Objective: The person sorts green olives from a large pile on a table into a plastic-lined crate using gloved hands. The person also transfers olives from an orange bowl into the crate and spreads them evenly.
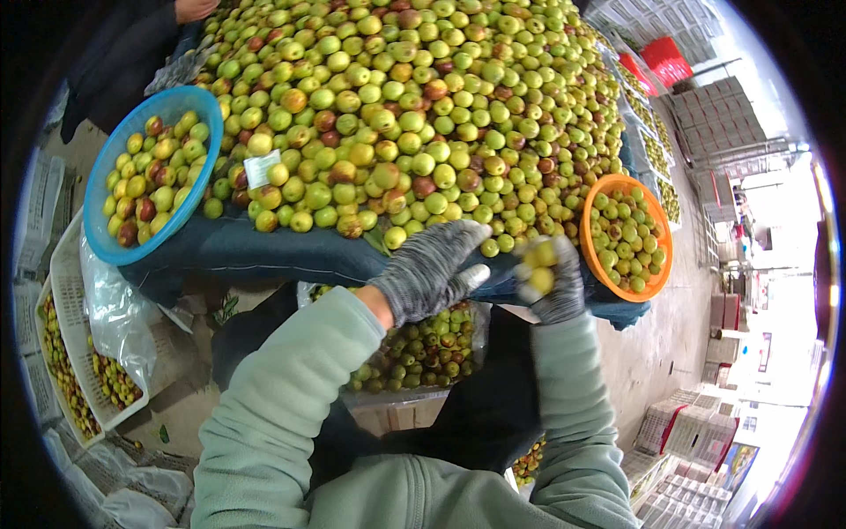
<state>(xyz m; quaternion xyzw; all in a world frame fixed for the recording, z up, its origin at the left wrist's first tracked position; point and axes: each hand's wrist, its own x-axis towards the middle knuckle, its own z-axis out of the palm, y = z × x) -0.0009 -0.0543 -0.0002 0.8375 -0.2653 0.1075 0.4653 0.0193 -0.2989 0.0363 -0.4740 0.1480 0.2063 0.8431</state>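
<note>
My left hand [433, 268], in a grey knit glove with pale fingertips, is over the front edge of a table heaped with green and reddish jujubes [423, 162]. Its thumb stands apart from the fingers, and nothing shows between them; the palm is hidden. To the right, my right hand [560, 281] wears a matching glove and is blurred. It holds at least two yellow-green jujubes [541, 280] beside an orange basin [666, 248] of jujubes. Below my hands, between my knees, a plastic-lined container holds more jujubes [429, 354].
A blue basin [215, 142] of jujubes sits at the table's left corner. White crates [69, 278] with jujubes and plastic liners stand lower left. Another person's hand [195, 9] shows at top left. Stacked crates [687, 426] line the right. Dark blue cloth [264, 248] covers the table edge.
</note>
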